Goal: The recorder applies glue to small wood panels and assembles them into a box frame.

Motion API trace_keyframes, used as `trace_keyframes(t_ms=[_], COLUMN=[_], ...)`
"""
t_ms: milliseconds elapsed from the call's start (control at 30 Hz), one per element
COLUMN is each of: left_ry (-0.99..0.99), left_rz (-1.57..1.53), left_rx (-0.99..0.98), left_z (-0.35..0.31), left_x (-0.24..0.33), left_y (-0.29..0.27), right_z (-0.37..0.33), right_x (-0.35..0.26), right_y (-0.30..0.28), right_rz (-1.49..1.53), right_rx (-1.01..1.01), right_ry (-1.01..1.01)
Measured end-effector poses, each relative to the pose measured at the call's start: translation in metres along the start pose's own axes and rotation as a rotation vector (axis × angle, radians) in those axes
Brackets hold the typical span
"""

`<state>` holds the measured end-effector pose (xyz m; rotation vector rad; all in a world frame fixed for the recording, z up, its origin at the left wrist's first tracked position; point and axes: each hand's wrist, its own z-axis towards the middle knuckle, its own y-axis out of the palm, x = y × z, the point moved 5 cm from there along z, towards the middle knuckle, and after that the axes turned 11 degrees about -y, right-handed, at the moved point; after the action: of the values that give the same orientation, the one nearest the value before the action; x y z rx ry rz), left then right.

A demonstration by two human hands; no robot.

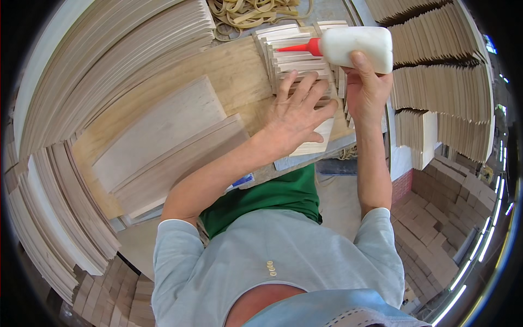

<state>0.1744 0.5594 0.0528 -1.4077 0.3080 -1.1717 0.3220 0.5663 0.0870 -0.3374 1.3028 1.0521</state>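
Under the flat, open left hand (297, 117), fanned wooden slats (297, 57); right hand (366, 87) gripping white glue bottle (357, 48) just above.

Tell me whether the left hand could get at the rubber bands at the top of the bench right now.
Probably yes: the left hand lies flat on the fanned wood strips, and the rubber bands lie uncovered just beyond them.
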Motion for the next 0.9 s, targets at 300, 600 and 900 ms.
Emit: trace_keyframes(t_ms=[300,600,900], left_ry=[0.047,0.039,0.110], left_rz=[-0.078,-0.095,-0.020], left_rx=[-0.046,-0.052,0.079], left_z=[0.000,-0.001,-0.013], left_x=[-0.001,-0.002,0.014], left_y=[0.005,0.008,-0.004], right_z=[-0.001,0.011,-0.007], right_x=[0.008,-0.018,-0.039], right_y=[-0.007,-0.044,-0.049], right_rz=[-0.006,-0.157,-0.020], right_rx=[0.014,0.052,0.115], right_ry=[-0.002,-0.128,-0.091])
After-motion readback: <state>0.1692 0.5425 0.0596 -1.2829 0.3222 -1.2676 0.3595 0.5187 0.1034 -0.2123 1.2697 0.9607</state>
